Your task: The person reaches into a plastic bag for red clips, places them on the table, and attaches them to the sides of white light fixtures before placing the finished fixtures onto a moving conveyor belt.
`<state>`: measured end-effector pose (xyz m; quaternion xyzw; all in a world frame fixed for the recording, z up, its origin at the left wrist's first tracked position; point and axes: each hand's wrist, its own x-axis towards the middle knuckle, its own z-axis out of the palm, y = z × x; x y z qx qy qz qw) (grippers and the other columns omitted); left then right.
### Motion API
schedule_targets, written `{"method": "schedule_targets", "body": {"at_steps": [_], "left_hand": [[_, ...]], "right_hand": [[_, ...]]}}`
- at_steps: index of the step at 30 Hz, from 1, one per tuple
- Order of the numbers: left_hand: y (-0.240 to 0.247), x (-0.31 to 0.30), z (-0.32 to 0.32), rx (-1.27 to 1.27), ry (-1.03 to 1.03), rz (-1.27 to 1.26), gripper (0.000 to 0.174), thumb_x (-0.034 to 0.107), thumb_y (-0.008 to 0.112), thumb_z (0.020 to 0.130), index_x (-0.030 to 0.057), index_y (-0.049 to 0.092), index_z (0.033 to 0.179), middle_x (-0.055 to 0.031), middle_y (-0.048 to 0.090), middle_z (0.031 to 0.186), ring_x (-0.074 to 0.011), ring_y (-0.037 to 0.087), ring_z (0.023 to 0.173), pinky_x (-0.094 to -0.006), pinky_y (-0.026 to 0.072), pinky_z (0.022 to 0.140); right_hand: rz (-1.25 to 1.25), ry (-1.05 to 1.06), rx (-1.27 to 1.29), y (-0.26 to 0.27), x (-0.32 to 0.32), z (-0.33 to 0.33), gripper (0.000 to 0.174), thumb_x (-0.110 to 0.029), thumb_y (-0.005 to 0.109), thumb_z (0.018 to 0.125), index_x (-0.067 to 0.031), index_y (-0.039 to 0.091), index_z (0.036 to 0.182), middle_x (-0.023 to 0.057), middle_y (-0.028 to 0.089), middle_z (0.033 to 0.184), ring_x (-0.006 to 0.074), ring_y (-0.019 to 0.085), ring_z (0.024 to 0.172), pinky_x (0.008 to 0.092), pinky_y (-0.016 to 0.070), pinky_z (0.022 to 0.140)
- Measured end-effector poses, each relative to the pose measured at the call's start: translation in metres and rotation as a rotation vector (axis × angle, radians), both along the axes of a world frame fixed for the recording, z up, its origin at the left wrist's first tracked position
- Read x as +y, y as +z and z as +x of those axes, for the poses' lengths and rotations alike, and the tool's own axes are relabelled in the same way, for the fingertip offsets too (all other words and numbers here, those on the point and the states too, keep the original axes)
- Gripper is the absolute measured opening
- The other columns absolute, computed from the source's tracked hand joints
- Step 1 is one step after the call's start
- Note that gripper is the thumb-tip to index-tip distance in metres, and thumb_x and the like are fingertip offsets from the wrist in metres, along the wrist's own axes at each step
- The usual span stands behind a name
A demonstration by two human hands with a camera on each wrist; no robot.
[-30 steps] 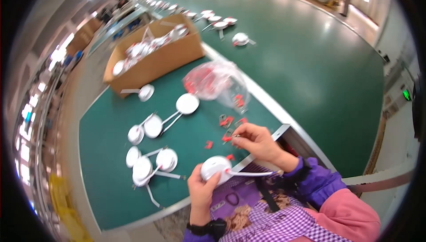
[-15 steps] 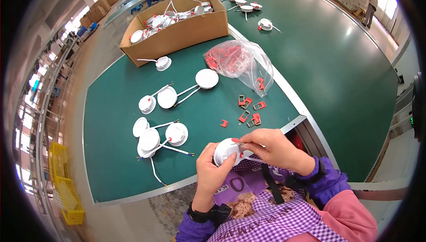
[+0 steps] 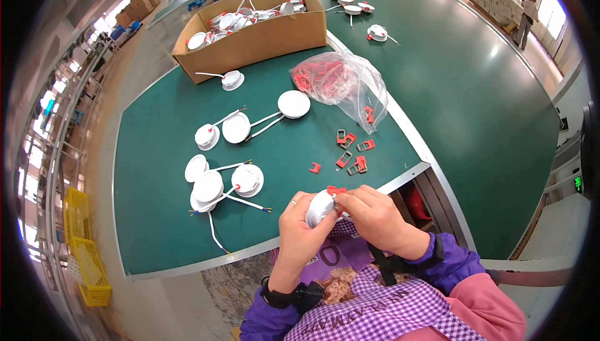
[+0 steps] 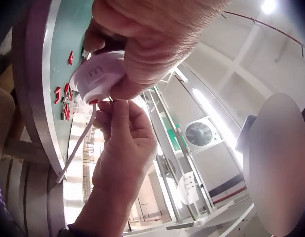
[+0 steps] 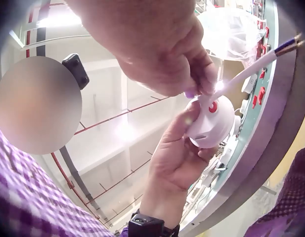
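Note:
My left hand (image 3: 296, 231) grips a white round downlight (image 3: 319, 208) by its rim, close above the table's front edge. Thumb and fingers of my right hand (image 3: 382, 219) pinch a small spring clip (image 4: 112, 100) at the lamp's side, mostly hidden by the fingertips. A red piece (image 3: 336, 190) shows at the top of the lamp beside those fingers. From the housing runs a white cable (image 5: 256, 67) with blue and brown wire ends, past a red spot (image 5: 213, 106) on the lamp. Several red-and-metal clips (image 3: 345, 158) lie on the table beyond my hands.
More white downlights (image 3: 208, 188) with cables lie at the left of the green table (image 3: 156, 228). A clear bag (image 3: 340, 78) of red parts sits behind the loose clips. At the back stands a cardboard box (image 3: 256, 46) full of lamps. A metal-edged rail (image 3: 412, 131) borders the right side.
My right hand has moved from the loose clips to the lamp in my left hand. The lamp is now turned more on edge, and the head view has shifted.

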<state>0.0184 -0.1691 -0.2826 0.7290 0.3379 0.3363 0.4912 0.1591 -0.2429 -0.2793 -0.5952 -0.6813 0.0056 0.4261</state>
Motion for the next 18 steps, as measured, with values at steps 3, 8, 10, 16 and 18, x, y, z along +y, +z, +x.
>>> {"method": "schedule_targets", "body": {"at_steps": [3, 8, 10, 16, 18], "left_hand": [[0.001, 0.002, -0.002, -0.001, -0.045, 0.03, 0.024, 0.008, 0.071, 0.072, 0.0004, 0.062, 0.093, -0.0074, 0.058, 0.083, -0.0162, 0.057, 0.072, -0.0274, 0.0447, 0.062], [0.009, 0.004, -0.005, -0.016, -0.13, 0.081, 0.024, 0.009, 0.07, 0.073, 0.0005, 0.062, 0.094, -0.0077, 0.057, 0.083, -0.0179, 0.057, 0.074, -0.0279, 0.0452, 0.063], [0.01, 0.004, -0.006, -0.062, -0.128, 0.007, 0.024, 0.008, 0.07, 0.071, 0.0005, 0.061, 0.093, -0.0058, 0.057, 0.082, -0.017, 0.056, 0.077, -0.0277, 0.0436, 0.068], [0.013, 0.003, -0.016, -0.003, -0.184, 0.074, 0.024, 0.007, 0.07, 0.072, -0.0002, 0.06, 0.092, -0.01, 0.058, 0.085, -0.0215, 0.058, 0.074, -0.0295, 0.0459, 0.065], [0.007, 0.0, -0.021, -0.013, -0.18, 0.1, 0.024, 0.006, 0.07, 0.071, -0.0006, 0.06, 0.092, -0.0097, 0.057, 0.084, -0.021, 0.058, 0.074, -0.0296, 0.0457, 0.064]], "right_hand": [[0.0, 0.016, 0.054, -0.001, 0.0, 0.002, 0.021, 0.005, 0.063, 0.069, -0.001, 0.059, 0.089, 0.009, 0.06, 0.075, 0.0235, 0.058, 0.067, 0.0314, 0.0471, 0.056], [-0.007, 0.075, 0.135, 0.007, 0.0, 0.006, 0.022, 0.001, 0.064, 0.07, -0.0029, 0.058, 0.091, 0.0104, 0.058, 0.08, 0.0258, 0.056, 0.072, 0.0338, 0.0461, 0.061], [-0.032, 0.042, 0.246, 0.009, 0.0, 0.004, 0.021, 0.001, 0.066, 0.071, -0.0021, 0.058, 0.091, 0.0113, 0.058, 0.083, 0.0268, 0.057, 0.075, 0.034, 0.0468, 0.064], [-0.398, 0.107, 0.601, 0.029, -0.007, 0.008, 0.042, -0.008, 0.067, 0.077, -0.0027, 0.051, 0.116, 0.0145, 0.063, 0.096, 0.0263, 0.063, 0.088, 0.0313, 0.0507, 0.072], [-0.438, 0.109, 0.526, 0.031, -0.01, 0.002, 0.039, -0.012, 0.066, 0.078, -0.0023, 0.052, 0.114, 0.0141, 0.063, 0.095, 0.0261, 0.064, 0.086, 0.0323, 0.0506, 0.071]]}}
